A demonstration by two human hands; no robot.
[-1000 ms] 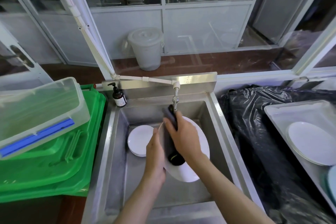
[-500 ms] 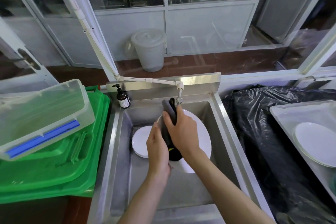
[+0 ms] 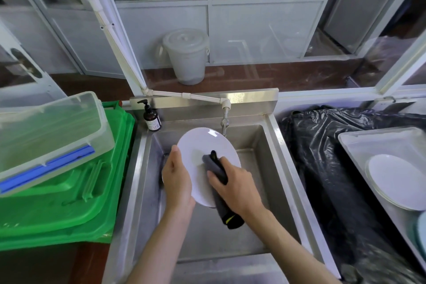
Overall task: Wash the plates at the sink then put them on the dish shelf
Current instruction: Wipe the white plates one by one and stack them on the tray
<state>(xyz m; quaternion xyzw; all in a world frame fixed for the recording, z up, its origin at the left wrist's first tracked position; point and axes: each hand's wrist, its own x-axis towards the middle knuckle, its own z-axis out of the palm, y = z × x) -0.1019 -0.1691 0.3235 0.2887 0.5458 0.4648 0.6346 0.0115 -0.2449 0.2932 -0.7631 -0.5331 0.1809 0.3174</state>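
A white plate (image 3: 200, 147) is held tilted above the steel sink (image 3: 276, 152), just left of the tap (image 3: 224, 122). My left hand (image 3: 177, 177) grips the plate's left rim. My right hand (image 3: 235, 184) presses a dark grey cloth (image 3: 219, 177) against the plate's face; the cloth's end hangs below the plate. The smaller plates in the sink are hidden behind the held plate and my left hand. More white plates (image 3: 396, 182) lie in a white tray (image 3: 359, 145) at the right.
A brown soap pump bottle (image 3: 151, 119) stands at the sink's back left corner. Green plastic lids (image 3: 76, 205) with a clear lidded box (image 3: 46, 136) on top lie to the left. A black bag (image 3: 322, 157) covers the space to the right of the sink.
The plate has been lifted and tilted up toward me, showing its face. The cloth in my right hand has moved from the plate's left edge onto the middle of that face.
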